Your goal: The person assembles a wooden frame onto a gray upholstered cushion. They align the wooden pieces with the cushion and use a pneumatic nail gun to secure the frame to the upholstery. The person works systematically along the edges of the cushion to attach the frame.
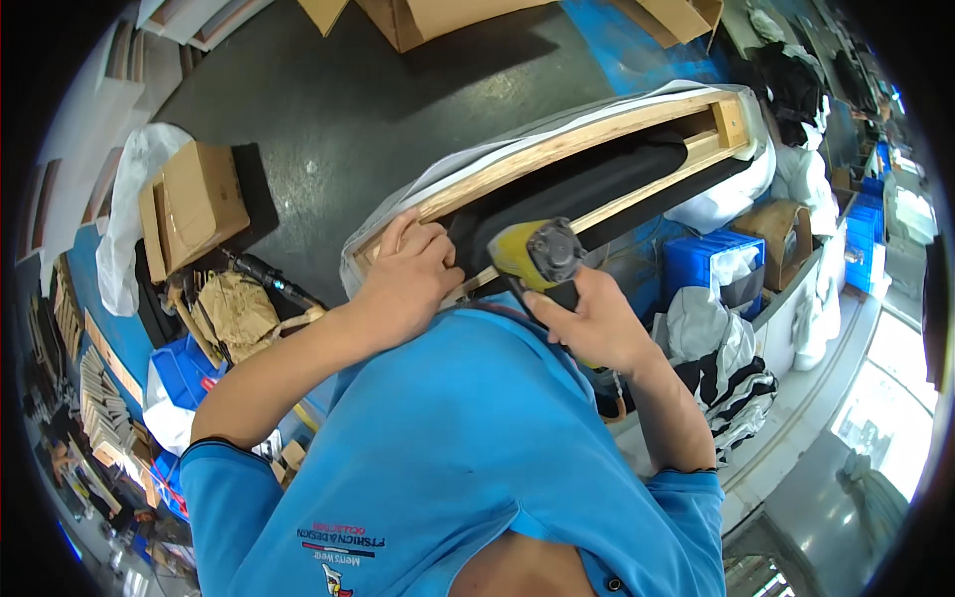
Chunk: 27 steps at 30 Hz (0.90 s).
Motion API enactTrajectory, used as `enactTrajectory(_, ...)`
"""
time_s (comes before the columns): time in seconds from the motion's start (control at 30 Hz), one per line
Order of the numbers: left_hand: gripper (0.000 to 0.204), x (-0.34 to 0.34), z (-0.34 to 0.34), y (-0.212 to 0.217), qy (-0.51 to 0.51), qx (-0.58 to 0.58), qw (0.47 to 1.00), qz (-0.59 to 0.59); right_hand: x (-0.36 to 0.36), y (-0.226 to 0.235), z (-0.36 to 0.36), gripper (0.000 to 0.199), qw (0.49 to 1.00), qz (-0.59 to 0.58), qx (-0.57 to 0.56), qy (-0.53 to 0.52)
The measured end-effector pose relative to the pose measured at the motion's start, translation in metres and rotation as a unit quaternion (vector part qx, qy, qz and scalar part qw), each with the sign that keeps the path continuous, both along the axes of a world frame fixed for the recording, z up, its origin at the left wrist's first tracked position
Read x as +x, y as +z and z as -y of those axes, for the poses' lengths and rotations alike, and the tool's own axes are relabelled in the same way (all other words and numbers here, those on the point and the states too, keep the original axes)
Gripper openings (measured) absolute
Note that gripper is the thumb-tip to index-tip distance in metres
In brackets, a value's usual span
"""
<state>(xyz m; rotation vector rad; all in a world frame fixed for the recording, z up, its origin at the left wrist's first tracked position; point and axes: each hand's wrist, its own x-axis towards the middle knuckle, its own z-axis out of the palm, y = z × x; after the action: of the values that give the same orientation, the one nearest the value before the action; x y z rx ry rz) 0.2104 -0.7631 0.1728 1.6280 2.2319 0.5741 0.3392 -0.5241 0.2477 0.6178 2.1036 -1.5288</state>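
A long wooden frame (557,146), wrapped in white and grey fabric (477,162), lies across in front of me with its open side up. Dark cloth (597,184) shows inside it. My left hand (410,261) is closed over the frame's near left end, fingers bent across the wooden rail and fabric edge. In my right hand (602,323) is a yellow and black staple gun (537,254), held by its grip above the frame's near rail. The gun's nose and what lies right under it are hidden.
A cardboard box (192,209) stands at the left beside white plastic wrap (129,219). Blue bins (711,267) with white material sit at the right, near a brown box (779,239). Black and white cloth (731,393) lies below them. More cardboard (448,20) is at the far edge.
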Motion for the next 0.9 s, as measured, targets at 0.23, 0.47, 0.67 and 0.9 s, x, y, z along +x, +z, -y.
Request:
enactTrajectory(0.23,0.025,0.007,0.008,-0.011,0.019,0.012,1.0,-0.012,-0.008,0.01,0.028,0.03,0.988,-0.002,0.134,0.079)
enactTrajectory(0.47,0.025,0.002,0.018,-0.022,0.014,0.11,0.993,0.032,-0.014,-0.006,0.022,0.037,0.996,-0.005,0.038,0.076)
enactTrajectory(0.67,0.026,-0.001,0.021,-0.031,0.056,0.208,0.974,0.075,-0.014,-0.002,0.031,0.055,0.986,-0.022,0.088,0.137)
enactTrajectory(0.9,0.029,-0.002,0.025,-0.032,0.195,0.29,0.925,0.152,0.0,-0.006,0.035,0.05,0.983,-0.054,0.127,0.119)
